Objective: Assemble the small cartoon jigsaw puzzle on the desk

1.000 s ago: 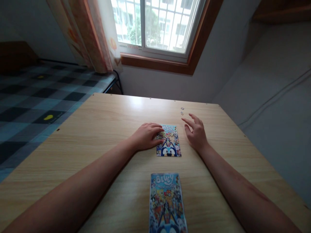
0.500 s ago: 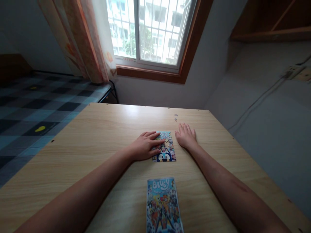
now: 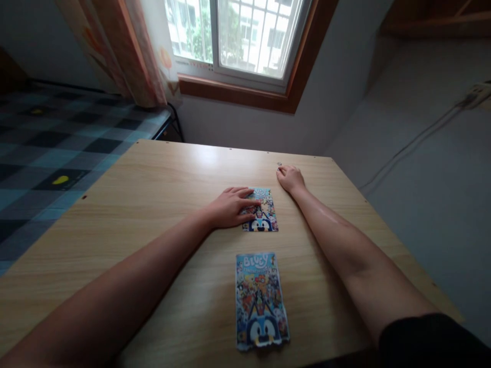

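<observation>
A small jigsaw puzzle, printed with a blue cartoon dog, lies flat on the wooden table. Its upper middle has a tan patch that looks like bare table. My left hand rests on the puzzle's left side, palm down with fingers spread. Farther up and to the right, my right hand has its fingers drawn together at the tabletop, on a small puzzle piece mostly hidden under the fingertips. Another loose puzzle piece lies just beyond those fingertips.
Closer to me lies a "Bluey" picture card with the same print and a ragged lower edge. The wooden table reaches toward a window. A checked bed stands left; a cable runs down the right wall.
My right hand has reached farther forward, and its spread fingers have closed over the nearer loose piece. My left hand stays on the puzzle. The camera has tilted down, showing more of the card.
</observation>
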Available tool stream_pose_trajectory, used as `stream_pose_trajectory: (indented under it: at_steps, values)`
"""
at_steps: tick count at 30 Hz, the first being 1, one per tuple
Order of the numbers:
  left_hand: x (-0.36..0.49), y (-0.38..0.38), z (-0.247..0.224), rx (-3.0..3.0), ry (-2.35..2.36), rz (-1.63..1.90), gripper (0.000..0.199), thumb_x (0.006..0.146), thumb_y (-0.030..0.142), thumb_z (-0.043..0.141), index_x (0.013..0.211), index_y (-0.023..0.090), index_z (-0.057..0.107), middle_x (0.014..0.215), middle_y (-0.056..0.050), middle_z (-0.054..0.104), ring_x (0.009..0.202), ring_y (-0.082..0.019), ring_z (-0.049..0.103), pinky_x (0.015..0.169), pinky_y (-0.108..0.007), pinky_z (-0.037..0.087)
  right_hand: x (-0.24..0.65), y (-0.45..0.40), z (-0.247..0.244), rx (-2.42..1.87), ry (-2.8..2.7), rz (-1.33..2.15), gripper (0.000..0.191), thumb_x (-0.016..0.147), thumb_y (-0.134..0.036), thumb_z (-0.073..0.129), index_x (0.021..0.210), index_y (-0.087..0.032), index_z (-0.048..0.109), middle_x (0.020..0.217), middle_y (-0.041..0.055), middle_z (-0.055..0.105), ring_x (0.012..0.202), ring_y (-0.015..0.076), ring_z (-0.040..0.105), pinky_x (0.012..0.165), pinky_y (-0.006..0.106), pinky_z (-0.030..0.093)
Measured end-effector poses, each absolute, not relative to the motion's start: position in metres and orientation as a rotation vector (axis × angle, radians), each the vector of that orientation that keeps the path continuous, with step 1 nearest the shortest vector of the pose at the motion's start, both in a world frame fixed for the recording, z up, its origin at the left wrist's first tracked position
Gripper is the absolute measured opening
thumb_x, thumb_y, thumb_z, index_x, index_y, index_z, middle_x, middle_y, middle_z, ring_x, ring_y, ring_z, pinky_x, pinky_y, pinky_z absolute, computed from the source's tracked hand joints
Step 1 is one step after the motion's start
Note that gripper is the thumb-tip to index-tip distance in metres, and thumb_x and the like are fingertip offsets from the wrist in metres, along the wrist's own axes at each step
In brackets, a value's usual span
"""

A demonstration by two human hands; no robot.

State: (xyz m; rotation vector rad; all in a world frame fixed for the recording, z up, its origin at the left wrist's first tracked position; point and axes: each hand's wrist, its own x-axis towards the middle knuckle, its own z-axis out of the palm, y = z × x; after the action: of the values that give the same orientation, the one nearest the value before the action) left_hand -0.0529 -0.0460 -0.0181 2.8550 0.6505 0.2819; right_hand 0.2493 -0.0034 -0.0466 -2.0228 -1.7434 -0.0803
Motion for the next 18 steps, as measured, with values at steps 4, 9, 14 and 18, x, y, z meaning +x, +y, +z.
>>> stream_pose_trajectory:
  at_steps: [4, 9, 14, 18]
  values:
    - [-0.050, -0.047, -0.018, 2.836, 0.655, 0.268, 0.048, 0.096, 0.057, 0.055, 0.140, 0.038, 0.058, 0.158, -0.003, 0.043, 0.144, -0.030, 0.038, 0.121, -0.051, 0.026, 0.256, 0.000, -0.052, -1.999, -1.738, -0.093, 0.032, 0.091, -0.033, 0.054, 0.109, -0.017, 0.074, 0.120, 0.0114, 0.071, 0.114, 0.0269, 0.061, 0.108, 0.039, 0.041]
    - [-0.050, -0.049, -0.016, 2.846, 0.680, 0.261, 0.048, 0.095, 0.055, 0.057, 0.139, 0.037, 0.059, 0.157, -0.004, 0.045, 0.143, -0.030, 0.039, 0.120, -0.050, 0.027, 0.255, -0.004, -0.051, -2.044, -1.655, -0.082, 0.028, 0.090, -0.030, 0.054, 0.104, -0.017, 0.074, 0.116, 0.0120, 0.071, 0.112, 0.0278, 0.058, 0.105, 0.040, 0.042]
    - [-0.051, -0.050, -0.016, 2.831, 0.680, 0.292, 0.048, 0.094, 0.053, 0.058, 0.139, 0.036, 0.060, 0.155, -0.004, 0.047, 0.142, -0.030, 0.039, 0.120, -0.050, 0.027, 0.252, -0.014, -0.043, -2.070, -1.566, -0.010, 0.028, 0.087, -0.032, 0.058, 0.104, -0.016, 0.073, 0.113, 0.0120, 0.071, 0.109, 0.0258, 0.058, 0.101, 0.037, 0.044]
    - [-0.051, -0.050, -0.016, 2.828, 0.677, 0.298, 0.048, 0.094, 0.054, 0.058, 0.138, 0.037, 0.060, 0.155, -0.004, 0.047, 0.142, -0.031, 0.039, 0.119, -0.052, 0.028, 0.247, -0.032, -0.042, -1.938, -1.470, 0.134, 0.028, 0.081, -0.036, 0.063, 0.095, -0.015, 0.073, 0.098, 0.0087, 0.074, 0.086, 0.0197, 0.062, 0.088, 0.033, 0.050]
